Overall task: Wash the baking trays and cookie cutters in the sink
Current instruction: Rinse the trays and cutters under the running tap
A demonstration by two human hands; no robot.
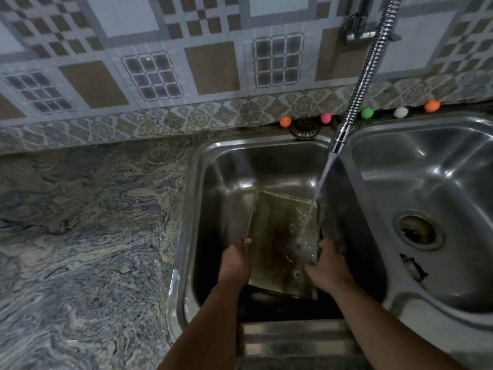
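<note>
item: baking tray (277, 236), tilted in the left sink basin (226, 177) under the tap stream (321, 182). my left hand (236, 260) and right hand (326, 265) clamp its side edges. advice: keep it sloped so brown residue drains off.

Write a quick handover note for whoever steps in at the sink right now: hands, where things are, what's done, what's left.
Left hand grips the baking tray on its left edge; right hand grips its right edge.
The tray is tilted in the left basin, under the stream from the flexible faucet.
Done: rinsing is under way; brown residue shows on the tray.
Left: finish this tray. No other trays or cookie cutters clearly in view.
</note>
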